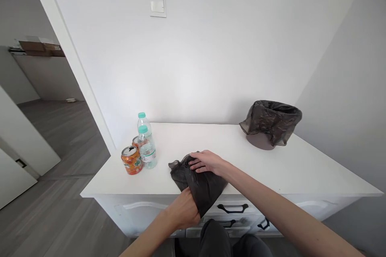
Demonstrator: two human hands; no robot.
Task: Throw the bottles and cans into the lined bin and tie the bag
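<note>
A crumpled black plastic bag (208,192) lies partly on the white cabinet top and hangs over its front edge. My left hand (185,209) is closed on it from the near side, with most of the fingers hidden by its folds. On the bag's upper part rests my right hand (209,162), its fingers stretched out and slightly apart. Left of the bag stand an orange drink can (132,161) with an opened top and a clear plastic bottle (147,150) with a mint cap. Behind them are a second bottle (143,121) and another can (135,141), partly covered.
A small bin (261,141) lined with a black bag (269,122) stands at the back right of the cabinet top (199,134). Drawers with black handles (233,209) are below the front edge. A light switch (158,7) is on the wall; a doorway opens at left.
</note>
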